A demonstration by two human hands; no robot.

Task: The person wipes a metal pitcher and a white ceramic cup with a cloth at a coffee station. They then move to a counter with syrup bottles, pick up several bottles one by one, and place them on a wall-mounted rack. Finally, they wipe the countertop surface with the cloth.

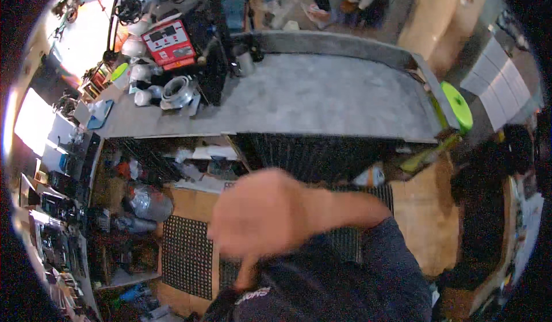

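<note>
My right hand [259,212] is raised close in front of me, large and smeared by motion. Its bare forearm runs to the right into a dark short sleeve. The fingers do not show clearly, so whether it holds anything is hidden. Below it a narrow strip of skin, likely my left arm [246,273], rises from the dark shirt and passes behind the right hand. My left hand itself cannot be made out. Beyond both stands a grey counter [333,94]; neither hand visibly touches it.
A red boxed device [171,44] and a silvery round metal part [177,92] crowd the counter's left end. A metal cup [244,60] stands near its back edge. A bright green round lid [457,106] hangs at the right. Black perforated mats [187,256] cover part of the wooden floor.
</note>
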